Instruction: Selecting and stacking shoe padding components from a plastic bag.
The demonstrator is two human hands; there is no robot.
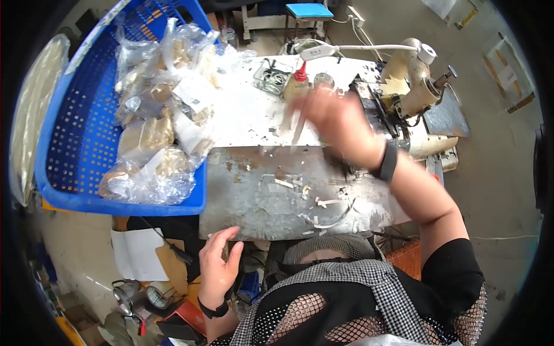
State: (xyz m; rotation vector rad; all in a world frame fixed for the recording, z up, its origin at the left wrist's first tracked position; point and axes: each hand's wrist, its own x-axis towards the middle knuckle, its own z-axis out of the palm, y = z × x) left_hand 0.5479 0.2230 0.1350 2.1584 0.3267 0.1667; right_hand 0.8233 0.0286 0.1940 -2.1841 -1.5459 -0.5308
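My right hand is smeared by motion over the far part of the worktable, left of the sewing machine. A blurred, slim grey thing shows just below its fingertips; whether it is held cannot be made out. Close behind these fingers stands a squeeze bottle with a red pointed cap. At the near left corner of the grey metal tabletop, my left hand is open, thumb apart from the fingers, with nothing in it. White scraps and strips lie scattered on the metal.
A blue plastic basket at the left holds several clear bags with brownish contents. A small clear tray sits at the back of the white tabletop. Beyond it is a blue-topped stool. Papers and a metal lamp are below left.
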